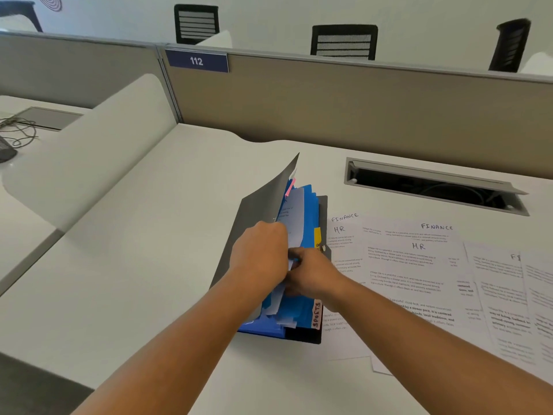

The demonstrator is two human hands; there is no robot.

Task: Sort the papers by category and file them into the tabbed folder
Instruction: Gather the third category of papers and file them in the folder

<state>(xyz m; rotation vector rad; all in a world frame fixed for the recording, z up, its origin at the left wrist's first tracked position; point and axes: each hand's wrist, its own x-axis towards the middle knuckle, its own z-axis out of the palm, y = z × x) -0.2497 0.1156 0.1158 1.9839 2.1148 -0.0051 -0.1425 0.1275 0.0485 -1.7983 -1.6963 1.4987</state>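
the tabbed folder [305, 307] lies at the middle of the worktop [149, 235], its spine edge toward your 6 o'clock. its grey cover [260, 205] is lifted and tilts toward 10 o'clock, baring blue dividers and a white sheet [294, 217] standing among them. your left hand [260, 253] is on the cover's inner edge, its fingers curled round that edge and hidden behind it. your right hand [314, 277] touches it from the 3 o'clock side, with bent fingers pushed in among the dividers beside the white sheet; you cannot tell whether they pinch the sheet or a divider.

a pink tab [290, 187] sticks out at the folder's 12 o'clock end, a yellow tab [317, 235] on its 3 o'clock edge, and a label reading "sports" [316, 314] near its 5 o'clock corner.

the loose papers [413, 265] are spread overlapping at 3 o'clock of the folder, the nearest tucked under its edge; handwritten headings read "finance" and "hr".

at 1 o'clock a cable hatch [434, 187] stands open in the worktop. beyond it runs a beige partition [359, 100] with a blue sign "112" [196, 61] at 11 o'clock.
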